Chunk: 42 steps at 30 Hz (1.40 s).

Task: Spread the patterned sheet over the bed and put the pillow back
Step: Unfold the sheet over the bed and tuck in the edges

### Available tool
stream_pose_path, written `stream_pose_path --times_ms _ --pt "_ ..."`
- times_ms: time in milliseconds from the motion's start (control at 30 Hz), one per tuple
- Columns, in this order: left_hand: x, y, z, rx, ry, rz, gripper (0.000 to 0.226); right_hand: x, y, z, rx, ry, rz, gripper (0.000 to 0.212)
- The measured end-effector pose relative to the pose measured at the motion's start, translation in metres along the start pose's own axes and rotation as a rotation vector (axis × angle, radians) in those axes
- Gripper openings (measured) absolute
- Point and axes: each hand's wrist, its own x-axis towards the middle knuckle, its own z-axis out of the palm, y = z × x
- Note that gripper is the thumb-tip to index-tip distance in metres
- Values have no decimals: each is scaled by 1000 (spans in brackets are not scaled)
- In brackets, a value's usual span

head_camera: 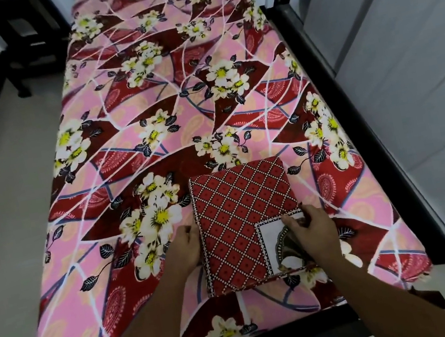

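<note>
**Head view from the foot of a bed.** A patterned sheet (242, 218), folded into a rectangle, is shown lying flat on the bed between the two hands. It is red with a dotted diamond lattice, and a white bordered panel is exposed under the right hand. The left hand (183, 249) is set against the sheet's left edge with the fingers bent; whether the edge is gripped or merely touched cannot be told. The right hand (311, 230) is laid on the white panel, its fingers (291, 220) curled at the panel's far edge, where the top layer is grasped. Beneath both hands and stretching far ahead of them, the mattress is covered by a pink and maroon floral cover (150, 139). The black bed frame (355, 121) is seen outside the right hand, with pale grey panels (421, 73) beyond it. Pale floor (3, 230) is seen outside the left hand, and a dark stool (15, 47) far ahead of it
</note>
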Motion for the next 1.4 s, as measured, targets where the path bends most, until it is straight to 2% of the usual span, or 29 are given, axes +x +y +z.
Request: stream_pose_path --times_ms 167,300,433,500,633,700,800,900,967,1067,1200,1300,1400 --pt "-17 -19 1 115 -14 126 46 -8 -1 -3 -64 71 67 52" --pt "-38 -38 8 106 -19 259 35 -25 5 -1 -64 71 108 46" --pt "-49 -51 8 152 33 311 28 -29 14 5 -32 31 142 55" --pt "-54 -58 8 189 45 331 20 -33 13 5 -9 35 165 52" --pt "-69 -72 5 182 120 303 23 -38 3 -1 -20 95 153 38" --pt "-82 -79 7 170 152 247 22 -44 4 -3 8 73 198 39" --pt "-103 -85 13 193 178 214 33 -52 4 -6 22 -13 256 45" --pt "-117 -82 24 222 164 283 29 -55 0 -10 44 -22 327 50" --pt "-126 -75 33 210 159 338 25 -56 -5 -13 67 -19 347 45" --pt "-133 -67 47 154 173 346 31 -61 -12 -14 146 15 287 36" --pt "-140 -61 61 190 167 175 31 -85 -33 -12 388 144 236 25" --pt "-150 -64 68 234 114 122 33 -106 -70 -7 453 258 33 20" --pt "-160 -68 76 241 68 107 37 -130 -123 3 490 180 -235 20"
